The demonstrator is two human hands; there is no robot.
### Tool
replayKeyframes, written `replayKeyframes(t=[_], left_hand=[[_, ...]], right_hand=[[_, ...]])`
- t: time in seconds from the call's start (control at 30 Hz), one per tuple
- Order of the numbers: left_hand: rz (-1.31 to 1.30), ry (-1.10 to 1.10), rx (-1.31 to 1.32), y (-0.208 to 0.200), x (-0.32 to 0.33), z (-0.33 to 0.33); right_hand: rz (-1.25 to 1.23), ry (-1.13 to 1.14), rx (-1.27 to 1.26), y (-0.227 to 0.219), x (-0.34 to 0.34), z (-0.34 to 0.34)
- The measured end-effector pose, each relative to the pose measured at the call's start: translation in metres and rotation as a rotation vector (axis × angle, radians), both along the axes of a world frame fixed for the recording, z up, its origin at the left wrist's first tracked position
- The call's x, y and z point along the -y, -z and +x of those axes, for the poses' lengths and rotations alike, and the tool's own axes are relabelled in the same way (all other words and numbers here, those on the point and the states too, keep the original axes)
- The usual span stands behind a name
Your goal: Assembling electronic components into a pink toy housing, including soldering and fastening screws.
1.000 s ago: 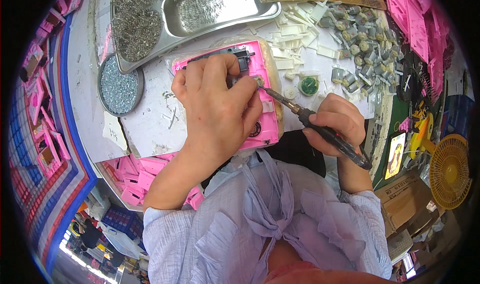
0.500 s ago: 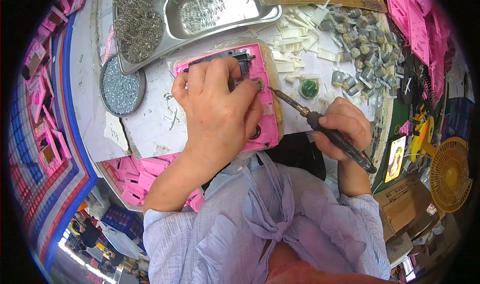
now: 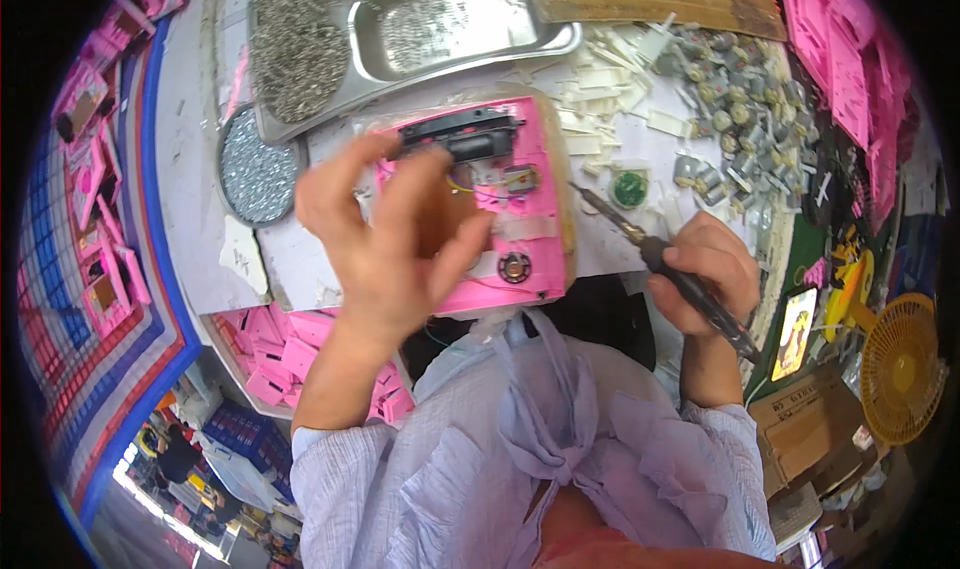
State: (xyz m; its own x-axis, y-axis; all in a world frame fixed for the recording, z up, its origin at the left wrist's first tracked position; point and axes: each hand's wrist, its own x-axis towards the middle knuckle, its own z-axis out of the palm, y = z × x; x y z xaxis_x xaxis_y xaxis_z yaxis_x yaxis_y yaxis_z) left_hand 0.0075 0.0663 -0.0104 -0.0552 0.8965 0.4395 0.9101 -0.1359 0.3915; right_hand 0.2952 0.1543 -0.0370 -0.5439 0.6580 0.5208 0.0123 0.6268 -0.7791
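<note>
A pink plastic casing [image 3: 540,239] lies inside-up on a padded rest on the table in front of me. Across its far part sits a black mechanism [image 3: 475,147], with a small metal motor [image 3: 520,179], thin wires and a round black part [image 3: 515,267] nearer to me. My left hand [image 3: 385,244] hovers over the casing's left side, blurred by motion, its fingers apart and nothing seen in them. In my right hand [image 3: 715,274] is a black-handled soldering iron [image 3: 655,252], its tip pointing left, just off the casing's right edge.
Beyond the casing stands a metal tray [image 3: 365,79] of small metal parts; a round dish [image 3: 260,169] of screws is at left. White plastic pieces [image 3: 600,89], small grey motors [image 3: 740,109] and a green-filled pot [image 3: 628,189] lie right. A yellow fan [image 3: 903,369] stands far right.
My left hand has let go of the motor area and pulled back left, uncovering the mechanism and motor. The soldering iron's tip has drawn away from the casing to the right.
</note>
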Motion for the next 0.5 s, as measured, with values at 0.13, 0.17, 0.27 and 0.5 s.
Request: replayKeyframes(t=[0.13,0.17,0.27,0.5], left_hand=[[-0.243,0.032,-0.141,-0.002,0.008,-0.041],[-0.273,0.001,-0.172,-0.004,0.014,-0.041],[-0.294,-0.06,-0.229,-0.005,0.023,-0.042],[-0.201,-0.049,-0.1,-0.005,0.02,-0.041]], right_hand=[[-0.024,-0.014,-0.021,0.003,-0.001,-0.009],[-0.014,-0.01,-0.026,0.002,-0.002,-0.013],[0.012,-0.035,-0.033,-0.003,-0.006,-0.022],[0.066,-0.05,-0.039,-0.01,-0.01,-0.035]])
